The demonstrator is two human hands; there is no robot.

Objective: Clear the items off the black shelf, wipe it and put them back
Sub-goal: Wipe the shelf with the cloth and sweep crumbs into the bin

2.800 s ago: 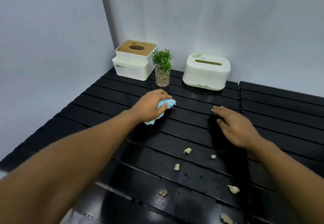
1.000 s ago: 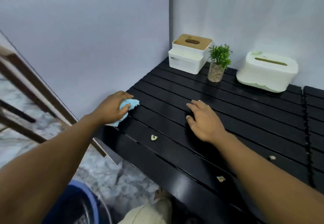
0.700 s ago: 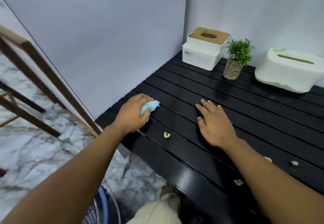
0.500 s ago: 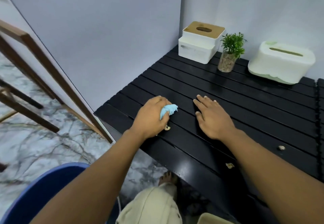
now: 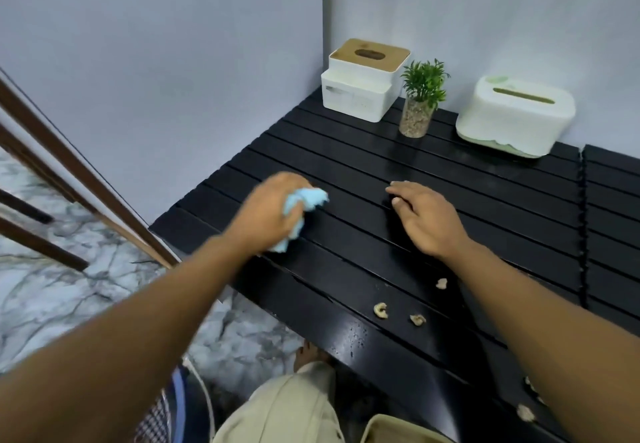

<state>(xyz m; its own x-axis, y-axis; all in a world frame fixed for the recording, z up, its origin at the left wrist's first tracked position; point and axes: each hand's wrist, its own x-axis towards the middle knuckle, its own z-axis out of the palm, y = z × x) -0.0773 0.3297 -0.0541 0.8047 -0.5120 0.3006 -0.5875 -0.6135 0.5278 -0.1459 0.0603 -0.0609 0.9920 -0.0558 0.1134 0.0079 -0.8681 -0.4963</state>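
Black shelf (image 5: 381,165): slatted, glossy, set in a corner of pale grey walls (image 5: 156,61); a second slatted section (image 5: 613,200) butted against its right end. Marble floor (image 5: 52,304) lay below the shelf's left end, and a brown wooden frame (image 5: 69,172) slanted out left of the shelf. The person's knees (image 5: 287,411), in beige trousers, were under the shelf's front edge. A blue bin (image 5: 178,397) rim showed below the shelf's front-left corner.

Three items sat along the shelf's back edge:
- white-and-green tissue box (image 5: 512,117) right of centre
- white box with wooden lid (image 5: 363,84) in the back-left corner
- potted plant (image 5: 417,106) in a clear glass, at the middle of that back row

Left hand (image 5: 266,214), motion-blurred, was clenched around a crumpled light blue cloth (image 5: 306,200). The cloth was down on the slats near the shelf's left end, mid-depth.

Right hand (image 5: 426,221) lay palm down on the shelf's middle, fingers loosely extended, grasping nothing.

Pale crumbs (image 5: 381,310) were on the shelf's front slats: three in a loose group, more at the front right, partly hidden by the right forearm. Small droplets (image 5: 353,335) sat on the frontmost slat.
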